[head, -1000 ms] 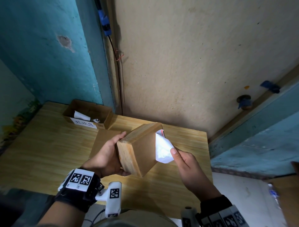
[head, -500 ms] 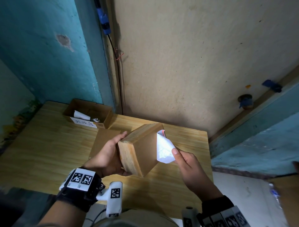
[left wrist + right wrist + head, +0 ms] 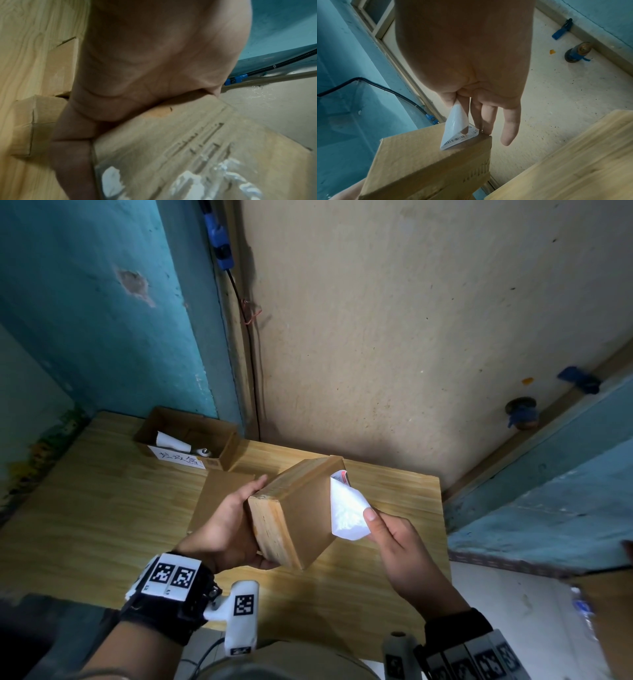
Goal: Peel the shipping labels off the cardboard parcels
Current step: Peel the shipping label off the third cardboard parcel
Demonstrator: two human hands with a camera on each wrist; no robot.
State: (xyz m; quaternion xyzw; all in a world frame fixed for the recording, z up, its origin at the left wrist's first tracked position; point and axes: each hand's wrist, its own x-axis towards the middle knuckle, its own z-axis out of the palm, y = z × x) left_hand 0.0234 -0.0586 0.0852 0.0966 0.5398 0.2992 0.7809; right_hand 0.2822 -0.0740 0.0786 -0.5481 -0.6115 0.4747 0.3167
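A brown cardboard parcel (image 3: 298, 515) is held tilted above the wooden table (image 3: 102, 508). My left hand (image 3: 233, 525) grips its left side, thumb on top, fingers underneath. A white shipping label (image 3: 346, 511) is peeled back from the parcel's right face; only its far corner still sticks. My right hand (image 3: 387, 532) pinches the label's loose edge between thumb and forefinger. In the right wrist view the label (image 3: 456, 127) curls up from the parcel (image 3: 423, 162), barcode side showing, while the other fingers hang straight. In the left wrist view my palm (image 3: 154, 60) lies against the parcel (image 3: 197, 142).
An open cardboard box (image 3: 191, 440) with a handwritten paper strip and white scraps inside stands at the table's back left. A flat cardboard piece (image 3: 215, 494) lies under my left hand. A black cable (image 3: 239, 302) runs down the wall. Floor lies beyond the table's right edge.
My right hand has pulled the label slightly further right and down, so more of it is peeled off. The parcel and my left hand have barely moved.
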